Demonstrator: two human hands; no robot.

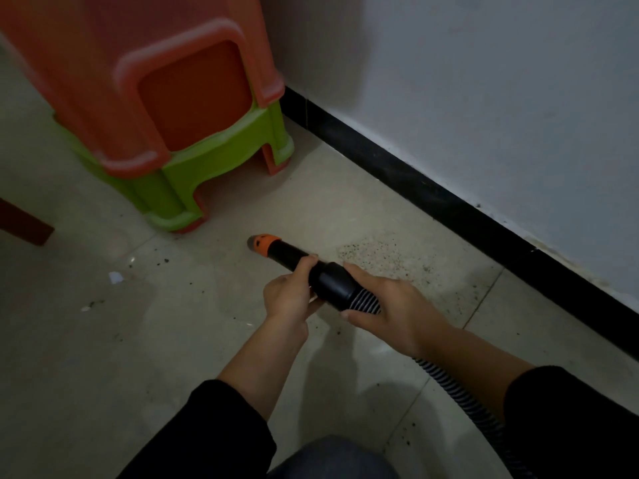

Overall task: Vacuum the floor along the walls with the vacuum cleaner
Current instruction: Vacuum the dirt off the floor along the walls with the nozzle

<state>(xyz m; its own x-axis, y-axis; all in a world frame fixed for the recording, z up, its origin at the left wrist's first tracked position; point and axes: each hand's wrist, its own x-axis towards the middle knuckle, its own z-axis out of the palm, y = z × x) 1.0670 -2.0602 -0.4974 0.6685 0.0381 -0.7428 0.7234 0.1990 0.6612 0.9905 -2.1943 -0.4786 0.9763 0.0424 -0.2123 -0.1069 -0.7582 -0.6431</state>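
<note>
Head view only. The left hand [288, 299] was curled round the black nozzle tube [294, 255]. The right hand [390, 305] gripped the cuff where the ribbed hose [460, 392] joins.

The orange tip [264, 242] sat at centre frame, just below the stacked stools [173, 98] at upper left and apart from the black baseboard [415, 188]. It possibly touched the floor; the light was too dim to confirm.

Risks:
- The tip pointed away from the grit patch [373, 257] right of centre, so the patch could be missed.
- The tip could knock a stool leg.

No container was in frame.
</note>
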